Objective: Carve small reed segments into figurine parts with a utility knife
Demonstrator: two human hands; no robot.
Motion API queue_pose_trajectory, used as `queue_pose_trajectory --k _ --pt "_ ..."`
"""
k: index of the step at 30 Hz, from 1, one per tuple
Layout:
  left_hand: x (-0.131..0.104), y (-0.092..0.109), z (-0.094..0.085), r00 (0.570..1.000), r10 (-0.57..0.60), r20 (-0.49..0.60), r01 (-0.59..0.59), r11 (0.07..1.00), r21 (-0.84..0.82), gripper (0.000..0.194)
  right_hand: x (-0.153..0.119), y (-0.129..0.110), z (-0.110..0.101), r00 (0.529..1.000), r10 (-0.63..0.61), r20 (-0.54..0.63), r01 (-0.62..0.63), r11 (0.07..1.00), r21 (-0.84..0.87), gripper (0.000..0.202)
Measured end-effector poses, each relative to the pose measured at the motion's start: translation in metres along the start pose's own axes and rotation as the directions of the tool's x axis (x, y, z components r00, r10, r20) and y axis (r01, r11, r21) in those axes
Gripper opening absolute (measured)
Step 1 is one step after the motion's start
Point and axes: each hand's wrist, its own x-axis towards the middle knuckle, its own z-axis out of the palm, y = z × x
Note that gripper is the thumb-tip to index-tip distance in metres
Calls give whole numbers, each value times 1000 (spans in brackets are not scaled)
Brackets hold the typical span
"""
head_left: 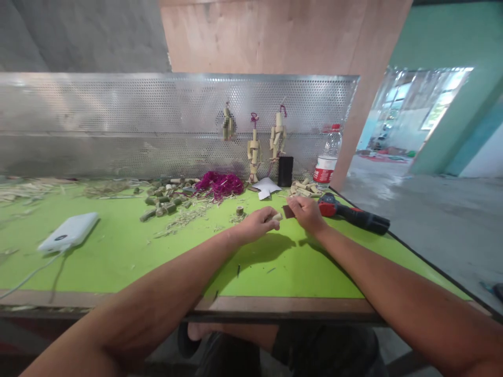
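Over the green tabletop (118,262), my left hand (259,224) is closed on a small pale wooden piece (277,217), whose end sticks out between thumb and fingers toward the right. Just to the right, my right hand (308,212) pinches a dark brown flat piece (288,211), which looks like sandpaper. The two held things are close together but apart. A short wooden piece (239,210) stands among shavings beyond my left hand. Directly right of my right hand lies a red and black power tool (353,215).
Cut wooden pieces (163,205), purple string (220,184), a white paper (267,187), a black upright object (285,171) and a bottle (327,159) line the back. Jointed wooden figures (254,154) hang on the perforated metal panel (157,115). A white power bank (69,231) with a cable lies left.
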Motion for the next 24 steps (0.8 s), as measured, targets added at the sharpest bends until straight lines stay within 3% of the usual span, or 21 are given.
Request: queue_pose_trajectory --k 2,4,9,10,12,14,15,18,24 --pt "4 -6 3 1000 -9 -1 9 1000 -22 30 -4 -14 7 997 -23 67 22 999 26 45" --pt "6 -8 5 998 60 -12 -60 998 -20 24 -8 -22 14 993 -45 106 47 999 -13 46" --pt "2 6 6 986 160 50 -160 987 -6 18 -5 1 14 990 -42 137 70 975 -208 44" --pt "0 10 5 980 187 72 -184 982 -35 20 -3 8 11 994 -16 111 41 975 -219 44" --pt "-2 15 4 981 195 13 -194 980 -52 24 0 14 4 998 59 -16 -61 984 -170 45" --pt "-2 13 3 991 134 -16 -135 991 -24 25 1 10 0 987 112 -119 -119 991 -61 46" --pt "-2 11 4 996 89 -18 -90 996 -9 25 1 4 0 987 112 -114 -114 993 -12 46" --pt "2 2 6 1000 17 -11 -17 1000 4 27 -3 -16 4 1000 14 28 -15 1000 15 47" --pt "13 -7 14 991 122 -60 -117 990 84 27 -10 -27 14 978 -116 172 151 966 -208 48"
